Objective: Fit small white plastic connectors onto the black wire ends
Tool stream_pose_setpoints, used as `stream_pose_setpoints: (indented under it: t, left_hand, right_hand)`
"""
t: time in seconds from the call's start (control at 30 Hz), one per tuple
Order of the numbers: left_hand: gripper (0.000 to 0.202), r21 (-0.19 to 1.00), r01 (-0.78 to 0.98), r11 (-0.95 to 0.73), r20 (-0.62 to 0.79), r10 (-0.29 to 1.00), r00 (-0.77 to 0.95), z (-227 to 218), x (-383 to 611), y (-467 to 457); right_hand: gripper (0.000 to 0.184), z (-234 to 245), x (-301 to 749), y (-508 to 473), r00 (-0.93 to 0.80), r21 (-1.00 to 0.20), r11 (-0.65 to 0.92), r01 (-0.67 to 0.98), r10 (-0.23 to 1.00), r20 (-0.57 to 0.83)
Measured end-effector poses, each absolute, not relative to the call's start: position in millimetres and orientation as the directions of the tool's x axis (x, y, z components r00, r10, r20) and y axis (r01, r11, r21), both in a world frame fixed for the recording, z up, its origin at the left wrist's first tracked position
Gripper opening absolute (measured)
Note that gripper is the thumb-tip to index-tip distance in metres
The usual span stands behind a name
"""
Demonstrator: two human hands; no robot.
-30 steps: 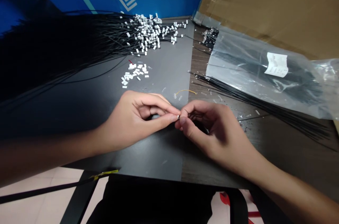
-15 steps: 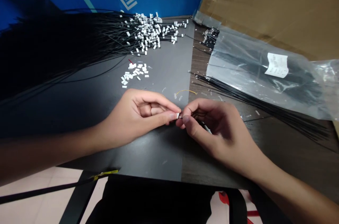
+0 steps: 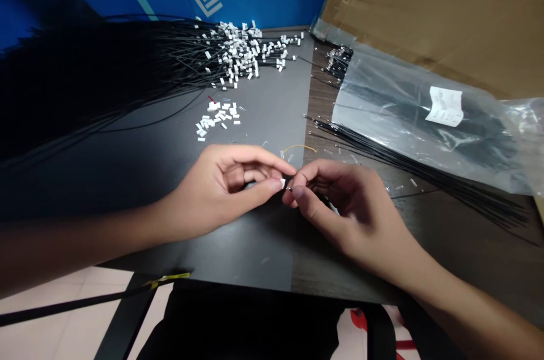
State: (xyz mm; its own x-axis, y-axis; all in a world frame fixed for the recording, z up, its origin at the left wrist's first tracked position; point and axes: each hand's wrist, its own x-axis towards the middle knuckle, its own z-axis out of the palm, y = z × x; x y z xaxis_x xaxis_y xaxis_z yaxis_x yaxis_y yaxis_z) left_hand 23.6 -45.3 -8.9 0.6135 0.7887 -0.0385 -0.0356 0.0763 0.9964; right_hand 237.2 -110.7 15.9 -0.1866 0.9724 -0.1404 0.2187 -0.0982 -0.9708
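My left hand [image 3: 225, 187] pinches a small white connector housing [image 3: 283, 182] between thumb and forefinger. My right hand [image 3: 344, 207] pinches the metal-tipped end of a thin black wire [image 3: 289, 187] and holds it against the housing's open end. Both hands meet low over the dark mat [image 3: 238, 246] at the table's middle. The rest of the wire is hidden under my right palm.
A pile of loose white housings [image 3: 217, 118] lies beyond my left hand. A big bundle of black wires with white housings [image 3: 238, 54] fans out at the back left. Loose black wires [image 3: 425, 170] and a clear plastic bag [image 3: 425, 116] lie to the right, with cardboard [image 3: 446, 3] behind.
The hands have barely moved; my left hand's fingertips have shifted slightly so the white housing shows more clearly against the wire tip.
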Motion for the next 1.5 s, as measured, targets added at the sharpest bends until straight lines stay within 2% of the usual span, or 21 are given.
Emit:
stream_pose_setpoints:
  t: [0.3, 0.47, 0.57, 0.77, 0.93, 1.1, 1.3, 1.5]
  left_hand:
    - [0.012, 1.000, 0.002, 0.021, -0.018, 0.781, 0.624, -10, 22, -48]
    - [0.010, 1.000, 0.018, -0.021, 0.005, 0.785, 0.620, -11, 21, -47]
    - [0.009, 0.996, 0.034, -0.077, 0.038, 0.776, 0.630, -10, 22, -46]
    - [0.013, 0.966, 0.083, -0.244, 0.117, 0.704, 0.700, -6, 18, -48]
    - [0.016, 0.951, 0.114, -0.288, 0.108, 0.654, 0.748, -2, 15, -47]
    - [0.017, 0.967, 0.148, -0.206, 0.024, 0.654, 0.756, 0, 16, -47]
    - [0.014, 0.995, 0.044, 0.084, -0.092, 0.741, 0.665, -5, 20, -44]
    - [0.026, 0.995, -0.039, 0.096, -0.049, 0.767, 0.640, -5, 22, -41]
  right_hand:
    - [0.007, 13, 237, -117, -0.158, -0.941, 0.040, 0.335, 0.987, -0.015]
    - [0.006, 13, 237, -116, -0.171, -0.936, 0.059, 0.348, 0.985, -0.001]
    - [0.007, 15, 238, -116, -0.184, -0.941, 0.030, 0.338, 0.982, -0.035]
    - [0.009, 23, 240, -112, -0.249, -0.944, -0.127, 0.306, 0.946, -0.208]
    - [0.009, 24, 242, -111, -0.301, -0.926, -0.098, 0.364, 0.929, -0.216]
    - [0.007, 22, 243, -110, -0.318, -0.925, -0.083, 0.370, 0.924, -0.210]
    - [0.015, 19, 242, -106, -0.241, -0.965, -0.151, 0.213, 0.949, -0.202]
    - [0.021, 17, 241, -106, -0.242, -0.975, -0.197, 0.105, 0.946, -0.217]
